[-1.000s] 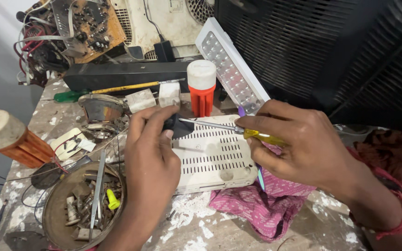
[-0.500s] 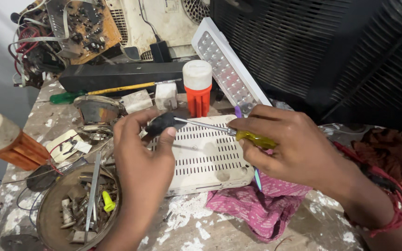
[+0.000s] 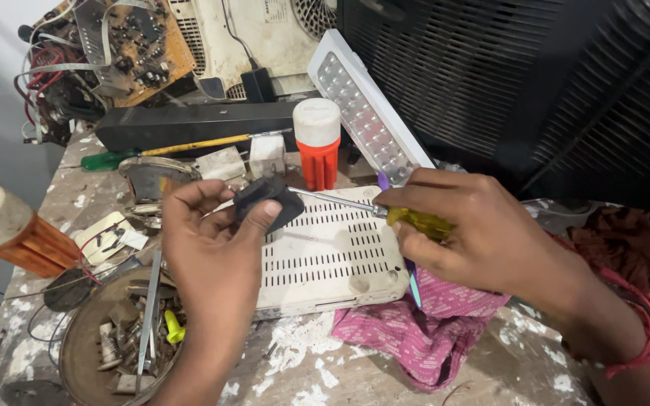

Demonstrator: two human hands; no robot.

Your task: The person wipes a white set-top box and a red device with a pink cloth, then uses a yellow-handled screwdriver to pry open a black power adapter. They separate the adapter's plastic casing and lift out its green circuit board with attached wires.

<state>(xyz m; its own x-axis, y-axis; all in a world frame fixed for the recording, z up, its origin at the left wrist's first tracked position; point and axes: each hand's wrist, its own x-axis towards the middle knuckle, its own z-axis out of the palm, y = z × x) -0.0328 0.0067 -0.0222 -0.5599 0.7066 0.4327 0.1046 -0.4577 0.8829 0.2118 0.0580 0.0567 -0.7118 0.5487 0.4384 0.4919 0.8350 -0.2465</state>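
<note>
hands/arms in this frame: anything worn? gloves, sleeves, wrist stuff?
Both hands are bare, no gloves. The left hand and its forearm show no sleeve, ring or band. The right hand has a red thread band tied round the wrist; the forearm past it is unsleeved as far as the frame shows.

Showing matt black plastic on the part [image 3: 266,203], pinched in the left hand [image 3: 216,263]. Gleaming as bare glossy metal along the screwdriver [image 3: 385,212] shaft, handle looking like translucent yellow plastic, gripped in the right hand [image 3: 483,233]. Looking like off-white slotted plastic, matt and stained, on the box [image 3: 325,256]. Lying as soft pink woven cloth [image 3: 423,331]. Flaking white paint over the rough table [image 3: 295,368]. Rusting dull metal on the bowl [image 3: 77,353].
</note>
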